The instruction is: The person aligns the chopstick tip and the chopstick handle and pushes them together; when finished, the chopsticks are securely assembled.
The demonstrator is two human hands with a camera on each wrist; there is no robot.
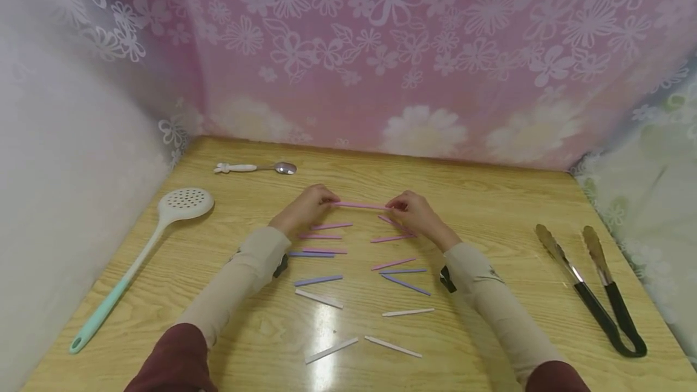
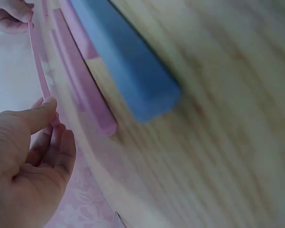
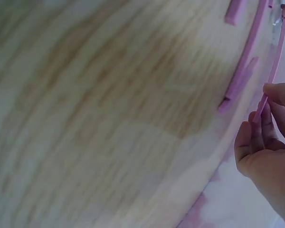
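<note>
A long, thin pink stick [image 1: 362,205] stretches level between my two hands above the far part of the table. My left hand [image 1: 309,207] pinches its left end between thumb and fingers, as the left wrist view shows. The other end is pinched by my right hand [image 1: 418,213], whose thumb [image 3: 280,93] lies on the stick. Below the hands, sticks lie in two loose columns. Several pink sticks [image 1: 325,236] are farthest away, blue sticks [image 1: 318,280] come after them, and white sticks [image 1: 332,350] lie nearest me. In the right column, some pink sticks [image 1: 392,239] touch or overlap.
At the left lies a white slotted skimmer [image 1: 187,203] with a mint handle end. A spoon [image 1: 285,168] with a white handle rests near the back edge. Black-handled tongs [image 1: 604,313] lie spread at the right. Flowered curtains [image 1: 381,65] enclose the wooden table [image 1: 490,198].
</note>
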